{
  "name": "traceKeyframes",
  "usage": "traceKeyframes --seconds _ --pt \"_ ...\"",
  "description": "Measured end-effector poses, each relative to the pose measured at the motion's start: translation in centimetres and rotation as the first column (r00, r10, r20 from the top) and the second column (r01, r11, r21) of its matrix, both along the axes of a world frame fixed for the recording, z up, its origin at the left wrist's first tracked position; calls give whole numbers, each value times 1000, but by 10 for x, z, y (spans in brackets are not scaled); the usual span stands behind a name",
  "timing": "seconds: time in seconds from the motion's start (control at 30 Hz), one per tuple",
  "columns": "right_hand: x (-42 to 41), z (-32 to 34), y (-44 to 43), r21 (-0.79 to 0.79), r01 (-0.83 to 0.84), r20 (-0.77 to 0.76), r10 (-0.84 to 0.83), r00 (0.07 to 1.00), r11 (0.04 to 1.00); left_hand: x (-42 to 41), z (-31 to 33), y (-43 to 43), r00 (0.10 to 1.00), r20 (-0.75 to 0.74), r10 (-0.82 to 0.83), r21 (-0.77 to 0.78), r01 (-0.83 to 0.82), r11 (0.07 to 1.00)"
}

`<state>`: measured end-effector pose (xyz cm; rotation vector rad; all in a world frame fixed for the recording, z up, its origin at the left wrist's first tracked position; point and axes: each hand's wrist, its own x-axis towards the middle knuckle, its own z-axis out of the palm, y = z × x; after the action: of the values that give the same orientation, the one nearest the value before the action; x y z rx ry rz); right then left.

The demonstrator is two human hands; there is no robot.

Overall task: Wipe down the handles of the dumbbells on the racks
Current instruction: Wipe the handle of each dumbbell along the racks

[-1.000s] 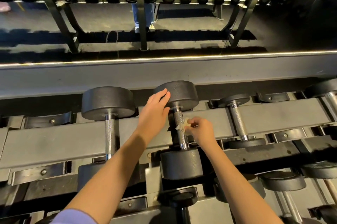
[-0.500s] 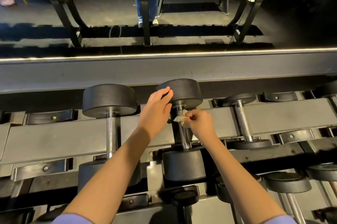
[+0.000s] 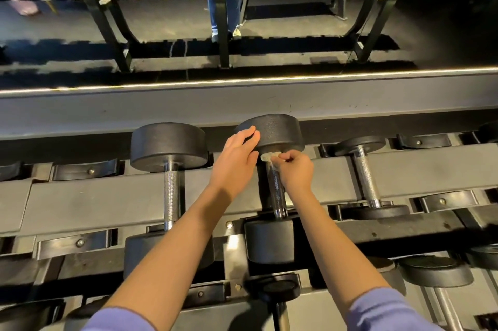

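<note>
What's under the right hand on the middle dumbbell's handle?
The right hand pinches a small pale wipe against the handle, just below the far head. Bare knurled metal shows lower down; the stretch beneath wipe and fingers is covered.

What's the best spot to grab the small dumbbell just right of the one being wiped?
Grip the small dumbbell by its knurled handle at mid-length, coming down from above with fingers curled around it. It lies front to back on the rack with the bar bare on top, and the disc heads look too broad to grasp.
</note>
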<state>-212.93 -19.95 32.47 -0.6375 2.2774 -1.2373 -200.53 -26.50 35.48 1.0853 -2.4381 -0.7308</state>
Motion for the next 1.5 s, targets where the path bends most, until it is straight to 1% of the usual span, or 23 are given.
traceKeyframes --seconds 0.07,0.2,0.27,0.33,0.43,0.5,0.63,0.67,0.73,0.8,0.87,0.97,1.03,1.1,1.13,1.23,1.3,1.4,1.43,1.5 --pt "-1 -1 4 -22 11 46 -10 999 1000 0 0 0 1000 11 -3 -6 3 1000" --pt "-14 -12 22 104 -73 167 55 984 992 0 0 0 1000 16 -6 5 6 1000" --pt "-16 -16 30 137 -103 210 73 975 985 0 1 0 1000 15 -6 9 5 1000" --pt "-14 -15 28 124 -94 177 71 982 988 0 1 1 1000 17 -5 6 5 1000" --pt "-13 -6 16 31 -54 104 51 993 998 -1 1 1 999 33 -8 1 8 1000" --pt "-14 -2 11 20 -81 70 80 994 996 -1 2 1 999 40 -3 5 3 1000" --pt "-18 -4 27 106 -189 112 177 978 976 -1 0 1 999 32 -3 7 3 1000" --pt "-17 -5 35 157 -240 98 227 969 958 -1 0 1 1000 25 -5 14 4 1000" --pt "-16 -5 51 299 -349 52 351 935 888 -1 0 1 1000 12 -5 36 4 999" --pt "-15 -2 60 366 -403 45 416 908 839 -1 0 2 1000 4 -6 48 6 999" --pt "-17 0 56 358 -379 26 396 918 853 -1 0 2 1000 6 -5 45 4 999" --pt "-20 0 43 232 -272 11 277 961 934 -1 0 1 1000 20 -3 40 2 999" --pt "-20 0 41 183 -256 34 254 967 949 -1 0 2 999 34 -4 34 3 999" --pt "-19 -1 47 193 -289 61 282 957 938 -2 1 3 999 40 -4 28 3 1000" --pt "-18 -2 51 221 -322 82 312 947 920 -2 1 3 999 38 0 27 -1 1000" --pt "-18 -2 61 359 -420 112 408 906 834 -2 1 4 999 43 10 32 -12 999" --pt "-16 -3 61 361 -387 89 382 920 848 -3 3 5 998 57 16 40 -18 999" --pt "-13 -3 59 291 -295 25 301 953 910 -2 8 6 994 110 -8 40 4 999" --pt "-13 -2 59 292 -310 32 315 949 905 1 8 7 992 125 -26 40 21 999" --pt "-15 3 62 315 -393 82 388 918 864 15 5 10 989 137 -49 32 45 998"
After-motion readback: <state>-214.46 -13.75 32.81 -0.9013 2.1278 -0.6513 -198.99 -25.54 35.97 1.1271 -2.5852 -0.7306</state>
